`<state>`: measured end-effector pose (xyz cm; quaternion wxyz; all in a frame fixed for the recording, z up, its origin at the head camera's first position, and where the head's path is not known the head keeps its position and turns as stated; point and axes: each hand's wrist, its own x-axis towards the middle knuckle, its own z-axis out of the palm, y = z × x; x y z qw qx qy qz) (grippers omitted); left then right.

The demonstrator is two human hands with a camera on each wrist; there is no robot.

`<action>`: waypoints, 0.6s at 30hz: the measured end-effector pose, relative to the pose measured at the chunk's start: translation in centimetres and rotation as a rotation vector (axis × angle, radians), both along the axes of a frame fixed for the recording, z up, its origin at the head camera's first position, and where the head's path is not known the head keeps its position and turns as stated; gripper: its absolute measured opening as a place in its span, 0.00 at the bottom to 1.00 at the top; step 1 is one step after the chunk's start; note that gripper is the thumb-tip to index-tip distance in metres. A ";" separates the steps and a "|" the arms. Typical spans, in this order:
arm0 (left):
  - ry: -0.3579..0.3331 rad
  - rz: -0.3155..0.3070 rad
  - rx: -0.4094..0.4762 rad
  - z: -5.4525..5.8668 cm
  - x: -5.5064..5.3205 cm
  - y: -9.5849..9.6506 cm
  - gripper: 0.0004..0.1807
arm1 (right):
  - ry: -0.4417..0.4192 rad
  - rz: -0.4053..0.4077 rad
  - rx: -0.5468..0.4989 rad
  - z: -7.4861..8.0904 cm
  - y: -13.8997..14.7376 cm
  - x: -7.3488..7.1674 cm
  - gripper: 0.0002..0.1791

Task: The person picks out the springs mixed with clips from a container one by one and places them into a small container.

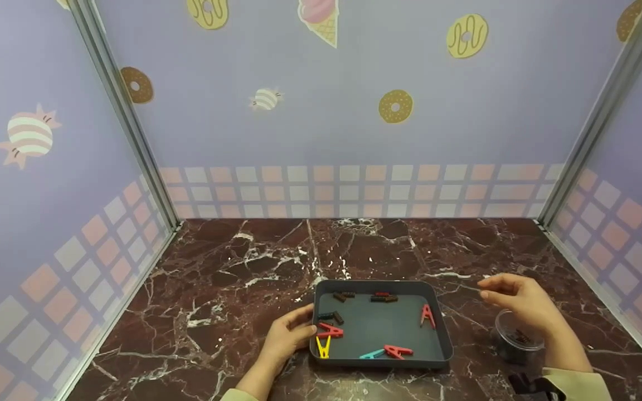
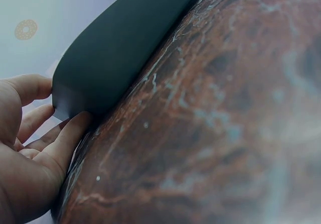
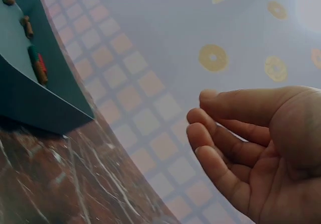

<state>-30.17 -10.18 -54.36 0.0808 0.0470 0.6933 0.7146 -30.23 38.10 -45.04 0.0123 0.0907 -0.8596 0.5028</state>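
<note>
A shallow dark grey tray [image 1: 382, 328] sits on the table. My left hand [image 1: 287, 337] holds its left side, fingers along the outer wall and thumb by the rim; in the left wrist view the fingertips touch the tray's corner [image 2: 95, 58]. Inside lie a yellow clothespin [image 1: 324, 348], a blue clothespin [image 1: 373, 353], red clothespins [image 1: 427, 316] and several small ribbed brown, red and dark pieces [image 1: 378, 299]. Right of the tray, my right hand [image 1: 521, 303] is raised, its fingers loosely bent towards the thumb. Nothing shows between them in the right wrist view.
Under my right forearm stands a clear round tub [image 1: 502, 348] with dark pieces in it, partly hidden by the arm. A black strap [image 1: 533, 385] is at the right wrist. Patterned panels [image 1: 349, 192] enclose the marbled table [image 1: 232, 301] behind and on both sides.
</note>
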 end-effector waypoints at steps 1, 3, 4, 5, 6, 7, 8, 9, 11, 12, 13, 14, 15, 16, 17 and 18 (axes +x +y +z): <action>0.002 0.001 -0.002 0.0 0.0 0.0 0.33 | -0.003 -0.004 -0.018 -0.1 -0.3 -0.1 0.19; 0.010 0.004 -0.006 0.0 0.0 0.0 0.33 | -0.002 -0.011 -0.048 -0.3 -0.9 -0.3 0.19; 0.012 0.005 -0.006 0.0 0.0 0.1 0.33 | 0.004 -0.011 -0.049 -0.4 -1.2 -0.3 0.19; 0.015 0.007 -0.007 0.0 0.0 0.1 0.33 | 0.012 -0.012 -0.046 -0.6 -1.5 -0.4 0.18; 0.016 0.007 -0.004 0.0 -0.1 0.1 0.33 | 0.020 -0.015 -0.046 -0.7 -1.7 -0.6 0.18; 0.020 0.005 -0.002 0.0 -0.1 0.2 0.33 | 0.026 -0.017 -0.047 -0.8 -2.0 -0.7 0.18; 0.021 0.006 -0.001 0.0 -0.1 0.2 0.33 | 0.038 -0.014 -0.045 -0.9 -2.3 -0.8 0.18; 0.021 0.007 -0.001 0.0 -0.1 0.2 0.33 | 0.049 -0.012 -0.045 -1.1 -2.6 -0.9 0.18; 0.023 0.006 -0.006 0.0 -0.1 0.2 0.33 | 0.062 -0.010 -0.055 -1.3 -3.1 -1.1 0.18; 0.021 0.005 -0.005 0.0 -0.2 0.2 0.33 | 0.065 -0.012 -0.063 -1.5 -3.3 -1.2 0.18; 0.022 0.006 -0.004 0.0 -0.2 0.2 0.34 | 0.067 -0.010 -0.068 -1.6 -3.6 -1.3 0.18; 0.023 0.007 -0.003 -0.1 -0.2 0.2 0.33 | 0.071 -0.010 -0.067 -1.7 -3.8 -1.4 0.18; 0.027 0.006 -0.003 -0.1 -0.2 0.1 0.33 | 0.071 -0.013 -0.070 -1.8 -4.1 -1.5 0.17; 0.031 0.003 -0.003 -0.1 -0.2 0.1 0.33 | 0.073 -0.016 -0.070 -2.0 -4.4 -1.6 0.17; 0.031 0.002 0.000 -0.1 -0.2 0.1 0.33 | 0.075 -0.016 -0.065 -2.1 -4.7 -1.7 0.17; 0.032 0.002 0.004 -0.1 -0.2 0.1 0.33 | 0.074 -0.018 -0.064 -2.2 -5.0 -1.8 0.17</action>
